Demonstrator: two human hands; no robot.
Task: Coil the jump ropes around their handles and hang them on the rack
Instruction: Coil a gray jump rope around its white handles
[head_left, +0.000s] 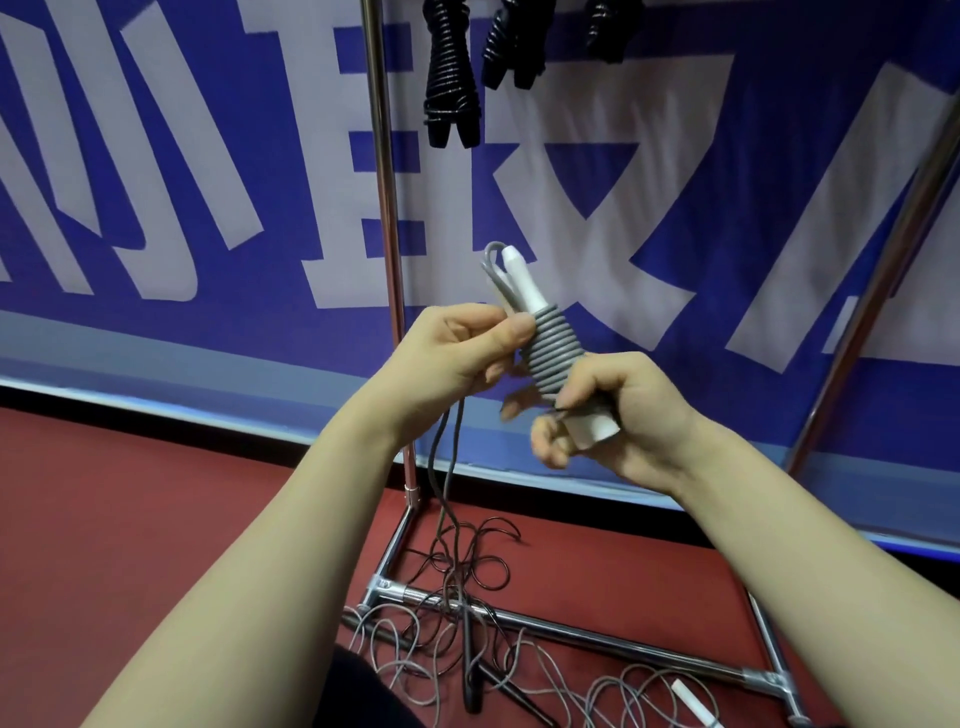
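Pair of white plastic jump-rope handles is held up mid-frame in front of the blue banner w/ big white characters. They are tilted w/ tapered tips up-left & butt ends down-right. Thick grey rope cord is wound round both handles in tight, neat side-by-side turns over approx the middle stretch; tips & butt ends show bare white. A short grey loop sticks up beside the tips. Right hand is clamped round the lower part of the handles, thumb by the lowest turns, fingers curled under the butt ends. Left hand pinches the cord at the upper end of the coil, thumb & fingers closed on it. From this hand the uncoiled cord hangs down to the red floor. There it runs into a loose tangle of grey & black cords lying over the base bar of the chrome tube rack. Another white handle lies on the floor lower right. Three black coiled jump ropes hang at the top edge, right of the rack's left upright; their hanging point is cut off.
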